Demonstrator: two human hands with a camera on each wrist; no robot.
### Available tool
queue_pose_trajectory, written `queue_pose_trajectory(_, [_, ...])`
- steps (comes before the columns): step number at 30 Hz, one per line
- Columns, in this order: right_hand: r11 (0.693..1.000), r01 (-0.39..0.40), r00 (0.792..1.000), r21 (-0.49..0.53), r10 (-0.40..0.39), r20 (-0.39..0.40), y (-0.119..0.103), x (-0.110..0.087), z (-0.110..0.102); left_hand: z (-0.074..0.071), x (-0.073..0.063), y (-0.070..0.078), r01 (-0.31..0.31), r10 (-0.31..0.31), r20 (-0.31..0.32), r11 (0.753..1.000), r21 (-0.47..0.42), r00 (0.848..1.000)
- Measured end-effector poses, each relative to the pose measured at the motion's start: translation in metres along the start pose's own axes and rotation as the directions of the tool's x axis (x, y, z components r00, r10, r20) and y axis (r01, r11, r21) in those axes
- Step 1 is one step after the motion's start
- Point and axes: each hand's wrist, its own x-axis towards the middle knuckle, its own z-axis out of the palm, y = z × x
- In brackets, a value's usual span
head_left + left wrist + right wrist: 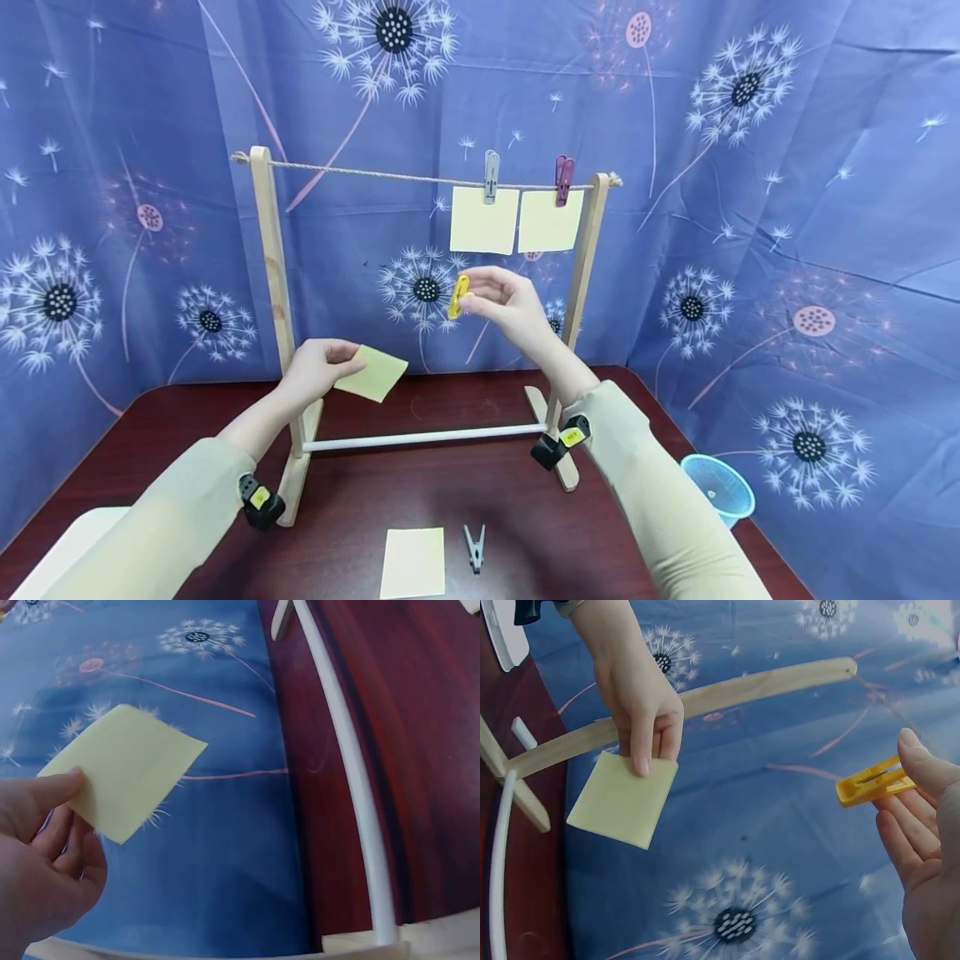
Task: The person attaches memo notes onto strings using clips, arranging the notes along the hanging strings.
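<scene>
My left hand (322, 368) pinches a pale yellow sticky note (372, 373) by one edge, near the rack's left post. In the left wrist view the thumb lies over the face of the note (124, 772). Right of it and higher, my right hand (506, 304) holds a yellow clothespin (458, 297) between thumb and fingers, below the rope. Two notes hang from the rope (375, 173) at its right end: one note (483, 221) under a grey clothespin (491, 177), the other note (550, 222) under a purple clothespin (563, 181).
The wooden rack has a left post (272, 250), a right post (588, 258) and a white bottom bar (423, 438). On the dark red table (360, 500) lie another note (413, 562) and a grey clothespin (475, 547). A blue basket (738, 492) stands at right, a white tray (71, 542) at left.
</scene>
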Motion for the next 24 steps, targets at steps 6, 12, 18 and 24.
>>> queue_pose_trajectory(6, [0.998,0.010,0.999,-0.059,-0.012,-0.034,-0.025,0.020,0.003,-0.004,0.014,0.020,0.011,-0.019,-0.082,0.996,-0.090,0.996])
queue_pose_trajectory(12, [0.995,0.058,0.997,-0.076,-0.062,-0.049,-0.047,0.041,0.006,-0.011,0.027,0.039,0.043,-0.082,-0.153,0.969,-0.243,0.985])
queue_pose_trajectory(18, [0.981,0.167,0.981,-0.103,-0.176,-0.079,-0.064,0.064,0.005,-0.018,0.037,0.058,0.030,-0.104,-0.213,0.946,-0.324,0.972])
queue_pose_trajectory(24, [0.974,0.192,0.969,-0.119,-0.207,-0.132,-0.084,0.083,0.001,-0.024,0.046,0.077,-0.006,-0.110,-0.266,0.916,-0.402,0.957])
